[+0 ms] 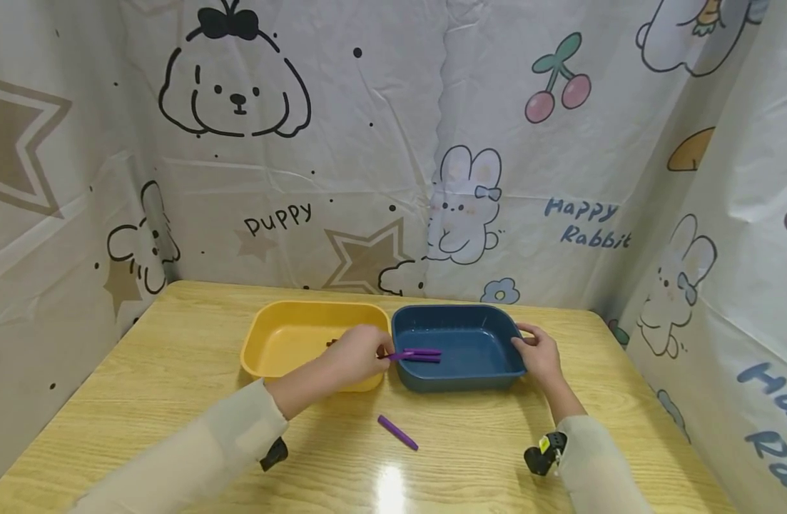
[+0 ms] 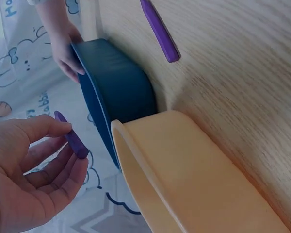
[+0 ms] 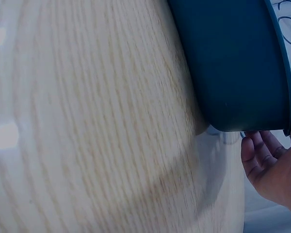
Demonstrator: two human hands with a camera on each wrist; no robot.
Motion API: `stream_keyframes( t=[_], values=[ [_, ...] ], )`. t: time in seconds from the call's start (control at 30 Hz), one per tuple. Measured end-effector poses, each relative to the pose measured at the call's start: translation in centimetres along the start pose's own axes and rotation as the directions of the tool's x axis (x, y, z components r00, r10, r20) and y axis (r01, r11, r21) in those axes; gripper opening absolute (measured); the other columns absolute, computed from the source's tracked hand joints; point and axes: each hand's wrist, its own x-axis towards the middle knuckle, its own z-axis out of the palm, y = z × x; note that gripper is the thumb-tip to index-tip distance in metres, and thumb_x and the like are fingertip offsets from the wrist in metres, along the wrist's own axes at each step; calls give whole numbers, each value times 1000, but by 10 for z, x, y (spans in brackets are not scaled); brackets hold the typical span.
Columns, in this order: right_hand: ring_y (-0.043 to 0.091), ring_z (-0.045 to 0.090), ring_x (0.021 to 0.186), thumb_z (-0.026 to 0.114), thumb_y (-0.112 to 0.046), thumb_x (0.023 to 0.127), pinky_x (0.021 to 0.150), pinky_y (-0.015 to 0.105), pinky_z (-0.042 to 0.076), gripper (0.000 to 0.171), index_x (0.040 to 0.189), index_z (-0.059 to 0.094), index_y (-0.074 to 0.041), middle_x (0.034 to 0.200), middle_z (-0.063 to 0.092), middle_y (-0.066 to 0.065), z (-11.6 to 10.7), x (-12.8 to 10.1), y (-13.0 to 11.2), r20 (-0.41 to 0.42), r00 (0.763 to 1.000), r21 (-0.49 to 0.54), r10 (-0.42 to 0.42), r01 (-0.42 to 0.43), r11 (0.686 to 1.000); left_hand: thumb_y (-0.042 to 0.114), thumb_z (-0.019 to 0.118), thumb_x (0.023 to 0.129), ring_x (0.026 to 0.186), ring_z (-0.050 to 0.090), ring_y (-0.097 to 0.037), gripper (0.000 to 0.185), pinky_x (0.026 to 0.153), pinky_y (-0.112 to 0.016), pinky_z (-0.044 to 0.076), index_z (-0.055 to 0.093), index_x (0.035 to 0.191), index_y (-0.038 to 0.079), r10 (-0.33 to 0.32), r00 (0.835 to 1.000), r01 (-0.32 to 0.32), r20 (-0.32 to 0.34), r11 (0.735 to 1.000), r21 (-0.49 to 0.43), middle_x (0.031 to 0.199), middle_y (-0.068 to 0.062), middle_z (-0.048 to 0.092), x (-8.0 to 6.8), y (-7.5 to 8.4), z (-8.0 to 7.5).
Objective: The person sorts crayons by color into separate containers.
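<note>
Lying nearest on the wooden table [image 1: 175, 371], a loose purple stick [image 1: 397, 432] is seen in front of both trays, well apart from either hand. Beyond it, the left hand [image 1: 357, 355] is held over the seam between the yellow tray [image 1: 258, 343] and the blue tray [image 1: 457, 382]; a purple stick [image 2: 72, 136] is pinched between thumb and fingertips, its far end reaching over the blue tray's near-left rim, where another purple stick [image 1: 425, 351] appears to lie just beside it. The blue tray's right rim is gripped by the right hand [image 1: 539, 355], fingers curled around the edge, presumably to keep it steady.
</note>
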Motion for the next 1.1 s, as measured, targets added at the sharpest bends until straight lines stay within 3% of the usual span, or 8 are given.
stream_keyframes(
  t=[0.43,0.63,0.83,1.1],
  values=[
    [32,62,97,56,-16,93,73,30,55,40,130,52,-3,117,58,30,-1,-1,-3,7,1000,-7,2,-2,1000,10,66,85,78,54,-16,11,76,-30,52,70,95,5,1,1000,0,9,1000,-22,87,-5,66,39,-5,-1],
    [33,61,100,56,-17,93,75,32,55,40,130,52,-3,118,57,30,-2,-1,-2,10,1000,-8,7,-7,1000,12,65,87,79,54,-16,16,79,-30,52,69,101,7,-5,1000,5,29,1000,-6,91,-4,66,60,0,3],
    [32,61,100,56,-17,93,75,31,55,39,130,53,-4,118,58,29,-2,-1,-2,0,1000,-8,9,-9,1000,14,64,87,84,57,-16,18,83,-29,52,69,103,9,27,997,-28,72,1000,14,96,-4,67,77,7,17],
    [26,63,93,57,-15,92,71,27,55,39,129,54,-3,116,59,29,-1,0,-1,-3,1000,4,-5,5,1000,17,65,87,88,60,-14,15,82,-27,52,71,99,12,56,992,-63,113,996,58,95,-1,69,86,11,41]
  ],
)
